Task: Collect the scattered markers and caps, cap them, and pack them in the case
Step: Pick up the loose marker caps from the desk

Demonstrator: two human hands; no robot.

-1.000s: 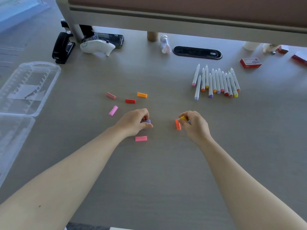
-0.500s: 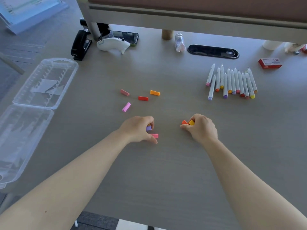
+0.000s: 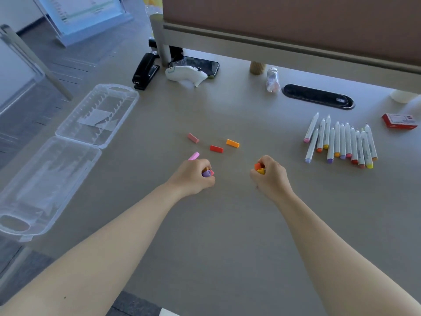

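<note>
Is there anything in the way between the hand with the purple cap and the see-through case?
No, nothing visible is in the way. The left hand, gripping the purple cap, has only bare table between it and the open clear case to its left. The loose pink cap lies just behind the hand, off that path.

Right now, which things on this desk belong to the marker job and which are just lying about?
Job: markers, loose caps, caps held in left hand and right hand, open clear case.
Lying about: stapler, phone, small bottle, red box.
</note>
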